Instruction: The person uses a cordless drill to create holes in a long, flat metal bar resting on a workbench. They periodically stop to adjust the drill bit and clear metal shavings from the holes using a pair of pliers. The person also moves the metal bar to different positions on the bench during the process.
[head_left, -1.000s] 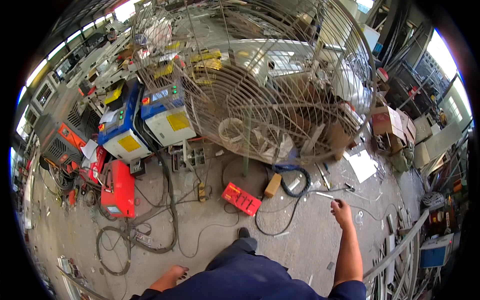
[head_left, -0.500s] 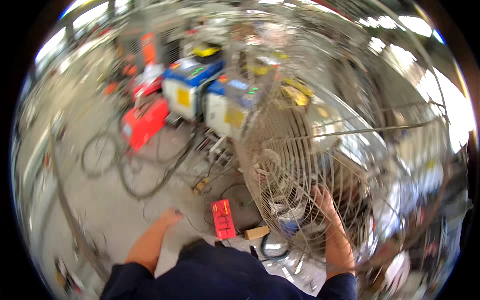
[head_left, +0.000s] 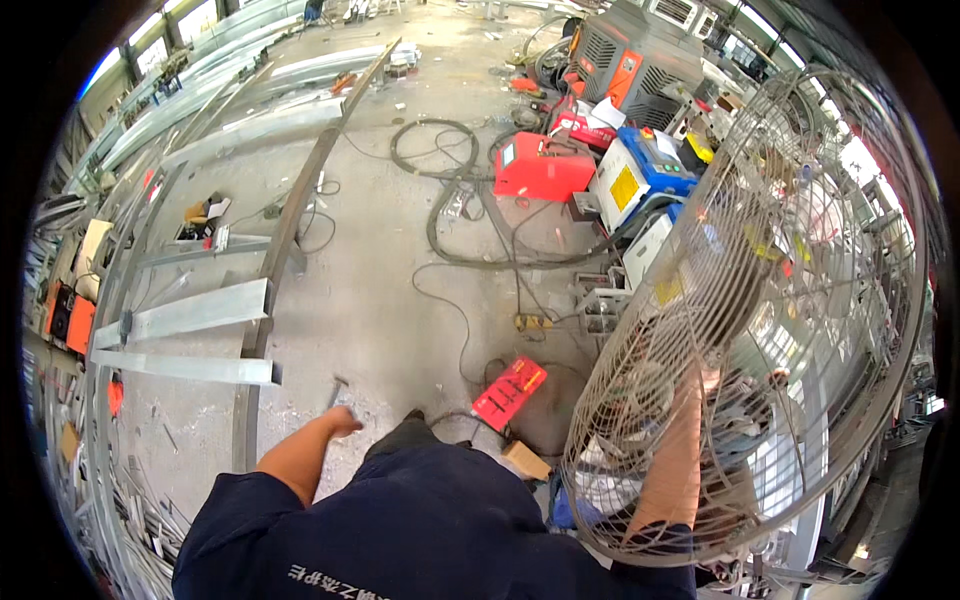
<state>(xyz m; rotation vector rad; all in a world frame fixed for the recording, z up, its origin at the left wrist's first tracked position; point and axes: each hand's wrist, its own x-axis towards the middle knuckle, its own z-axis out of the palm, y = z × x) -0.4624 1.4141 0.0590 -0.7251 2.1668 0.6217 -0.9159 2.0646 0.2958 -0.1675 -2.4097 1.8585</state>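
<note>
My right arm reaches along a large floor fan with a round wire guard on my right. Through the wires I see my right hand closed on a part of the fan, which the guard partly hides. My left hand hangs low at my left side with its fingers loosely bent and nothing seen in it. Just beyond it on the floor is a small hammer-shaped tool. A red box with black marks lies ahead of my feet, and a small brown block is beside it.
Long steel beams and cut metal profiles lie at left. Black cable loops over the grey floor. A red machine, a blue-and-white machine and a grey machine stand ahead right.
My view has swung left, so the machines now sit farther right and the beams have come into sight. The fan has stayed beside my right arm, its guard now nearer the right edge.
</note>
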